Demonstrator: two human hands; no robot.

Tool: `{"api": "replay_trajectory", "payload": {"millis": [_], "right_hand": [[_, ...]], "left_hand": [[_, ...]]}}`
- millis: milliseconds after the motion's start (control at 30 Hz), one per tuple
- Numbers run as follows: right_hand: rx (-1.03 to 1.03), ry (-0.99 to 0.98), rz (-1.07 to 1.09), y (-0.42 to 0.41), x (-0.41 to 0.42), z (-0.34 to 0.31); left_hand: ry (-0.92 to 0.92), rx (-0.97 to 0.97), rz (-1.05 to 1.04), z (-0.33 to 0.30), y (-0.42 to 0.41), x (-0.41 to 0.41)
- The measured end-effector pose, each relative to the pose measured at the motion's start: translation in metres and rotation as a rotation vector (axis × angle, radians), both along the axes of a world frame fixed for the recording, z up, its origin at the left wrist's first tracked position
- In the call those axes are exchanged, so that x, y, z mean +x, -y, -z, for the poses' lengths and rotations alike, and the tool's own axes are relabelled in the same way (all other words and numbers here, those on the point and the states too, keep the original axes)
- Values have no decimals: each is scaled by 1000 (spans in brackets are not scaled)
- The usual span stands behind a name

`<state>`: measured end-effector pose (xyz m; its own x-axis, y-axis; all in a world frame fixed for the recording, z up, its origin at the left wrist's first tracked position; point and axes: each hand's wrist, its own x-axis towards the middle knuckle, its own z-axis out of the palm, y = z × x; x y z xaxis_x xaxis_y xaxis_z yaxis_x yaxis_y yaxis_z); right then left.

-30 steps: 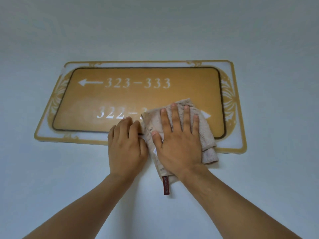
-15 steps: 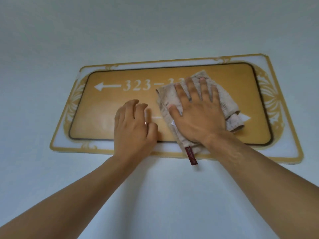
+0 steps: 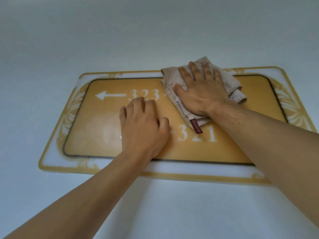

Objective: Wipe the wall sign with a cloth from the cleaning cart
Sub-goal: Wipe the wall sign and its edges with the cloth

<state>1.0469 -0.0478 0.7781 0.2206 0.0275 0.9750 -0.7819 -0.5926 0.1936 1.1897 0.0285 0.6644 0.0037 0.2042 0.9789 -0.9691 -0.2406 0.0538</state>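
Note:
A gold wall sign point(image 3: 203, 149) with white room numbers, an arrow and an ornate clear border hangs on a pale wall. A folded beige cloth point(image 3: 172, 76) with a dark red tag lies over the sign's upper middle, its top edge reaching past the frame. My right hand point(image 3: 202, 90) presses flat on the cloth with fingers straight. My left hand point(image 3: 143, 128) rests on the sign's middle left, fingers bent at the knuckles, holding nothing. The hands and cloth hide parts of both number rows.
A plain pale wall point(image 3: 155, 31) surrounds the sign on every side. A hazy smear point(image 3: 103, 130) shows on the sign's lower left panel.
My right hand has slid the cloth up from the sign's lower edge to its top edge. My left hand moved up onto the gold panel. The view drew closer.

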Motion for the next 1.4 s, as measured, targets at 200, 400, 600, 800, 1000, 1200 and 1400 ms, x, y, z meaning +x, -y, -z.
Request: {"api": "replay_trajectory", "payload": {"millis": [200, 400, 600, 800, 1000, 1200, 1400], "right_hand": [[46, 82, -27, -6, 15, -22], [46, 86, -12, -8, 15, -24], [55, 54, -18, -8, 15, -9], [-15, 5, -20, -8, 14, 34], [-47, -50, -16, -7, 14, 80], [-68, -51, -54, -8, 13, 125], [-73, -70, -55, -9, 11, 157]], "left_hand": [[13, 6, 12, 0, 2, 2], [2, 2, 27, 0, 2, 0], [-11, 3, 22, 2, 2, -1], [-8, -11, 9, 8, 3, -3], [-58, 65, 9, 28, 2, -5], [-35, 124, -7, 61, -6, 0], [-10, 61, 36, 103, -11, 16]]}}
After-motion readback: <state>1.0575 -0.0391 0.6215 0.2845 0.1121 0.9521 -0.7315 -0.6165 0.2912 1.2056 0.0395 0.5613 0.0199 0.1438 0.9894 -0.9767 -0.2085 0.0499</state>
